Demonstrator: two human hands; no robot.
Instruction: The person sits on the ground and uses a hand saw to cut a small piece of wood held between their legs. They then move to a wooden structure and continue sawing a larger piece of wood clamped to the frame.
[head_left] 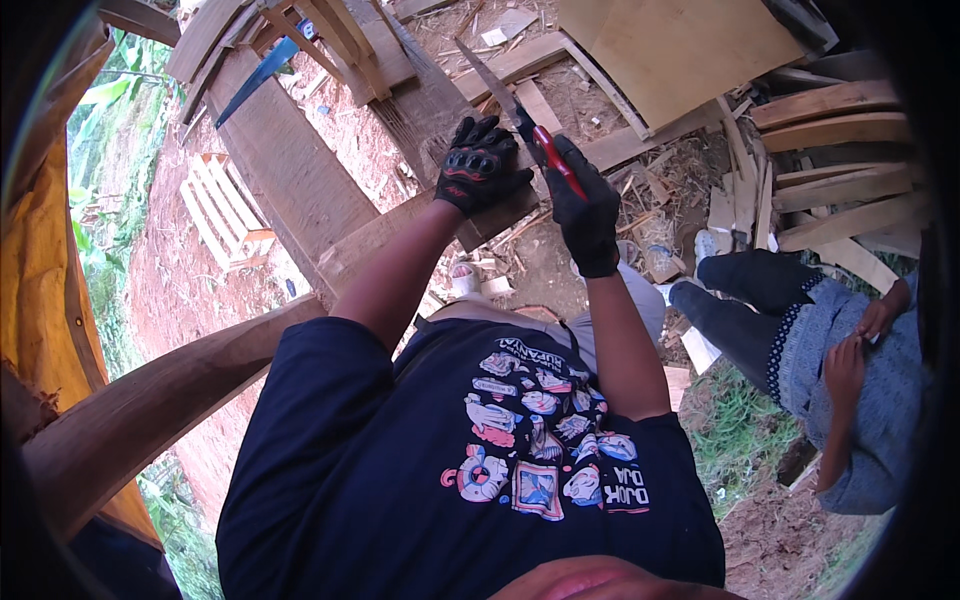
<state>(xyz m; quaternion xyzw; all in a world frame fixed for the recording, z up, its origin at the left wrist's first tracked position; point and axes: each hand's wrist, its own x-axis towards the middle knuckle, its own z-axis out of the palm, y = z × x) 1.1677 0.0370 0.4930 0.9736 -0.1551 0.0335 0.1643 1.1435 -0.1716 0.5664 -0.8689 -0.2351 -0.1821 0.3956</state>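
Note:
A hand saw with a red and black handle (551,156) sits in my right hand (585,215), which wears a black glove and wraps round the grip. Its narrow grey blade points up and away to the left. My left hand (480,168), in a black glove with red trim, rests with fingers stretched out on the end of a wooden board (492,222). The saw's handle is just to the right of those fingers, apart from them. Whether the blade touches any wood cannot be told.
Wide planks (290,150) run to the far left, with a blue-bladed tool (262,78) on them. A plywood sheet (680,50) lies far right beside stacked boards (840,110). A slatted wooden crate (225,215) and a thick timber (170,400) are left. Another person (800,330) is at right.

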